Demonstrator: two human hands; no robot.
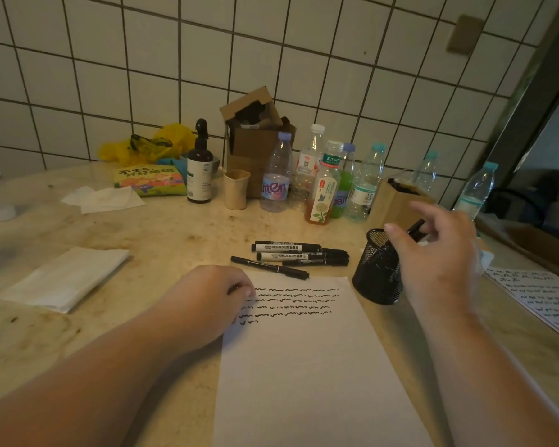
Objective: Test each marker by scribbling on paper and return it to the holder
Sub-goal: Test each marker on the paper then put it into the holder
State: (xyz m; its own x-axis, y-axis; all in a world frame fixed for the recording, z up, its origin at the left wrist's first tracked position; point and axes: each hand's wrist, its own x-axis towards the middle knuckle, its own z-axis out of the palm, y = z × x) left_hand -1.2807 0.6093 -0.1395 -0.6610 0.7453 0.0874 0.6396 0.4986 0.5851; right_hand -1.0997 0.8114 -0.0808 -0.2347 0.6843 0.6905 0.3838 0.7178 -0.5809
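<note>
Paper [304,366] bore scribbled lines; left hand [212,296], fingers curled, pressed its edge.
Right hand [439,253] pinched a marker [415,230] over the holder [376,269]; at 12 o'clock, markers [291,251] read "WHITEBOARD".

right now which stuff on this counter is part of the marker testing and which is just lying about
Part of the job:
- paper with scribble rows
- mesh holder
- loose markers above the paper
- marker in the right hand
- left hand resting on the paper

Lying about:
- plastic bottles
- brown spray bottle
- cardboard box
- beige cup
- snack packet
- folded tissues
</note>
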